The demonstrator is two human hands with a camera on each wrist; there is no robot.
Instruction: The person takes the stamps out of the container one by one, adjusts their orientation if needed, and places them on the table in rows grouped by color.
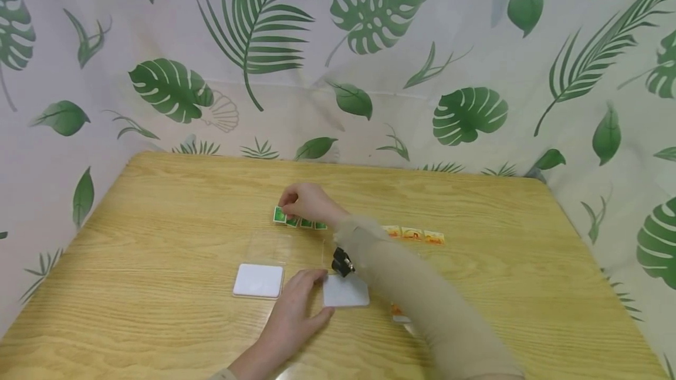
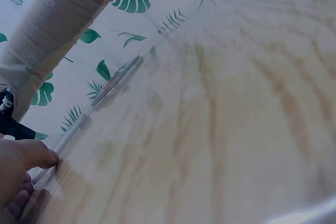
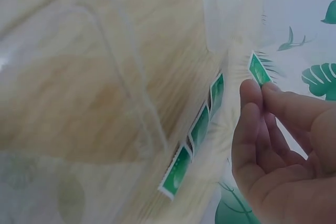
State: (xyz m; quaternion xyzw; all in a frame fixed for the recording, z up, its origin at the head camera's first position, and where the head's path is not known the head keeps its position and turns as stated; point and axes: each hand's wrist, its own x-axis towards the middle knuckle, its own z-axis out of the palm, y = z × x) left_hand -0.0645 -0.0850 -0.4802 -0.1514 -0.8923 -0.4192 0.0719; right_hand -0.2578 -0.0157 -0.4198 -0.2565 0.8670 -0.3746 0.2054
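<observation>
My right hand pinches a small green postage stamp between thumb and fingertips, at the left end of a row of green stamps. Several of those lie side by side on the table, with perforated pale edges. My left hand holds the left end of a flat clear plastic case with a white inside, thumb at its near corner and a finger at the far one. In the left wrist view the thumb touches the case's edge; the other fingers are partly cut off.
A similar white case lies left of my left hand, its transparent lid laid back behind it. Orange stamps form a row on the right. Another orange piece shows beside my right sleeve. A leaf-patterned cloth backs the wooden table.
</observation>
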